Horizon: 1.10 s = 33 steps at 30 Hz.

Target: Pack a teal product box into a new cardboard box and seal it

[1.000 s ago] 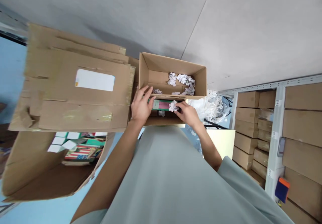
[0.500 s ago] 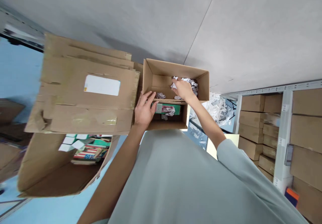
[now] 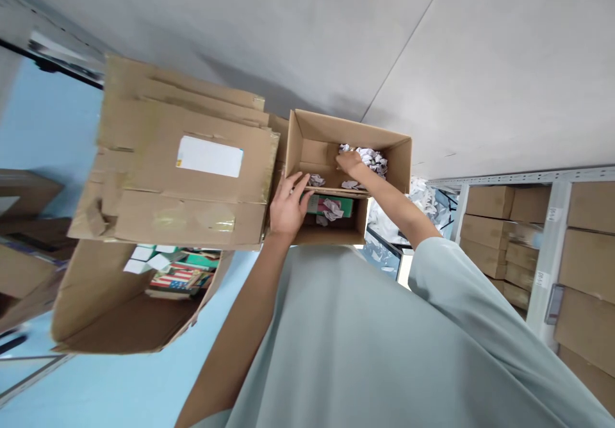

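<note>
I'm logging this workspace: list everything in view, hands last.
far box: 1, brown, centre
near box: 1, brown, below far box
crumpled paper: several, whitish, in both boxes
pack: 1, green and pink, near box
cardboard stack: 1, brown, left
label: 1, white, on stack
large carton: 1, brown, lower left
printed items: several, multicoloured, large carton
scraps: uncounted, white, centre right
rack: 1, pale grey, right
rack boxes: many, brown, right
other cartons: several, brown, far left
wall: 1, grey, behind
floor: 1, blue, lower left
shirt: 1, grey-blue, bottom
left hand: 1, bare, at far box's edge
right hand: 1, bare, inside far box
</note>
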Tool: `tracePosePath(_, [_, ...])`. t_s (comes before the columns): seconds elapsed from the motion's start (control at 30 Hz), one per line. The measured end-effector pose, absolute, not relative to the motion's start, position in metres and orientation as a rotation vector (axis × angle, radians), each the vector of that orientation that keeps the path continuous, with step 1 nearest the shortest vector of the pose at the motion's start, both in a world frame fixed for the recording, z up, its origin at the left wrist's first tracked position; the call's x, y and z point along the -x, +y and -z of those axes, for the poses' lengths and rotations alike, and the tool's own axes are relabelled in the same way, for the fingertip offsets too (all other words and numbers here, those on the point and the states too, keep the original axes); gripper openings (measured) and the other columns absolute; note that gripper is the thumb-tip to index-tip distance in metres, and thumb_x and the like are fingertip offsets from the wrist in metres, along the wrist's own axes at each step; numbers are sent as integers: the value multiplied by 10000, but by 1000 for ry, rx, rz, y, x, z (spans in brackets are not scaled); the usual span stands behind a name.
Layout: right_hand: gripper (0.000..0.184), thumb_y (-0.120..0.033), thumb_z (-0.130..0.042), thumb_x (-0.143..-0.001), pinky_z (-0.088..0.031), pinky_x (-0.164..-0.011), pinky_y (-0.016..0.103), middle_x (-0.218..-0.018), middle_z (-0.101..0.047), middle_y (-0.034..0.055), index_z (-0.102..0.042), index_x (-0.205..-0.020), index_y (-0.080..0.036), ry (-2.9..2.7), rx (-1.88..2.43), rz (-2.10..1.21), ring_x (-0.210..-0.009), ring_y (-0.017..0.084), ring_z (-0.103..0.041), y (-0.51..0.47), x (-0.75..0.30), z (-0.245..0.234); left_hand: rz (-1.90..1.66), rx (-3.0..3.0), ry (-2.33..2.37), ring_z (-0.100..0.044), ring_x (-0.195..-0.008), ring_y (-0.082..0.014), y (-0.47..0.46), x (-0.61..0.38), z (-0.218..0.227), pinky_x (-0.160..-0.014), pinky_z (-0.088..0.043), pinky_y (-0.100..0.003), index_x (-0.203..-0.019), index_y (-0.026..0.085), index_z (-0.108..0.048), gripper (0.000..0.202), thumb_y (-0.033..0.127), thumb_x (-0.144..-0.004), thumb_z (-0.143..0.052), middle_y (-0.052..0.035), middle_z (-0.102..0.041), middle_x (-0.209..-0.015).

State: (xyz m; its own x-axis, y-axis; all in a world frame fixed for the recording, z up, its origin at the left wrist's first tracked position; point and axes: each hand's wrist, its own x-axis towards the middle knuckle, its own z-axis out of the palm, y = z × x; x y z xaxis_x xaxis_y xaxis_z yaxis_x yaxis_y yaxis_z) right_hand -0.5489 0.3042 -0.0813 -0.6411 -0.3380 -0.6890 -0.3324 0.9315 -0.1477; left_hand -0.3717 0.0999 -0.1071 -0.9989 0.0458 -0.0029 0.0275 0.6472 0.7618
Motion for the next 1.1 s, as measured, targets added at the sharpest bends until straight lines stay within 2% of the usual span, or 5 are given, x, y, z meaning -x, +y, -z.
tracePosePath(0.27, [519, -270, -525, -1122, -609, -1067, 359, -1231, -827, 41, -558, -1640, -265, 2595, 151, 656, -1078, 232, -813, 358, 446, -23, -1345, -104, 2814, -498, -1629, -340, 99, 371, 109, -1408, -361, -510, -1643, 269, -645, 545, 469, -1146, -546, -137, -599, -1681])
tracePosePath(0.43, [553, -345, -596, -1097, -652, -913, 299, -1168, -813, 13, -561, -1646, -294, 2461, -174, 1077, -877, 180, -807, 339, 344, -45, -1353, -153, 2814, -501, -1629, -334, 98, 372, 105, -1407, -360, -502, -1641, 245, -645, 542, 452, -1153, -532, -148, -609, -1665])
tracePosePath(0.67, [698, -290, -694, -1083, -641, -986, 335, -1254, -870, 48, -476, -1746, -297, 2381, -186, 954, -964, 247, -864, 288, 317, -9, -1366, -220, 2815, -460, -1671, -323, 98, 370, 107, -1396, -381, -513, -1661, 237, -622, 554, 403, -1141, -523, -145, -607, -1677])
tracePosePath(0.97, [312, -343, -759, -1071, -605, -979, 334, -1180, -874, 62, -733, -1371, -261, 2674, -520, 670, -1141, 263, -831, 319, 280, -28, -1524, -197, 2831, -232, -1781, -376, 89, 351, 88, -1418, -324, -581, -1804, 241, -384, 792, 432, -1080, -642, -162, -236, -1914])
tracePosePath(1.1, [232, -383, -808, -1044, -588, -938, 328, -1151, -862, 66, -751, -1225, -250, 2648, -731, 557, -1130, 269, -825, 328, 257, -17, -1533, 45, 2779, -404, -1696, -434, 72, 309, 82, -1348, -429, -601, -1820, 220, -279, 1020, 535, -989, -779, -239, -377, -1832])
